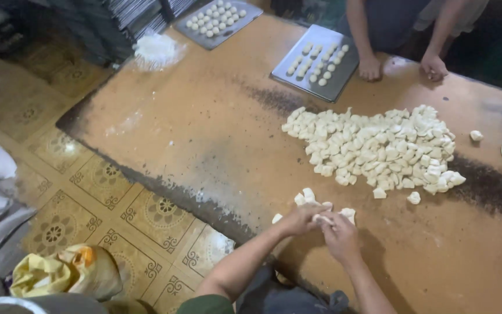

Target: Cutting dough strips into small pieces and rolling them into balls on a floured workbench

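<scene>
My left hand (301, 219) and my right hand (339, 232) meet at the near edge of a worn wooden table (204, 134), fingers closed around a small white dough piece (323, 218). A few more cut dough pieces (305, 196) lie right beside my hands. A large heap of cut dough pieces (379, 148) spreads across the table beyond them. Two metal trays hold rows of shaped dough balls: one (315, 61) at the far side, another (217, 22) at the far left corner.
Another person stands across the table, both hands (402, 67) resting on it beside the tray. A pile of flour (155, 49) lies at the far left. Stacked trays (129, 14) stand behind. Sacks and a yellow bag (59, 273) sit on the patterned tile floor.
</scene>
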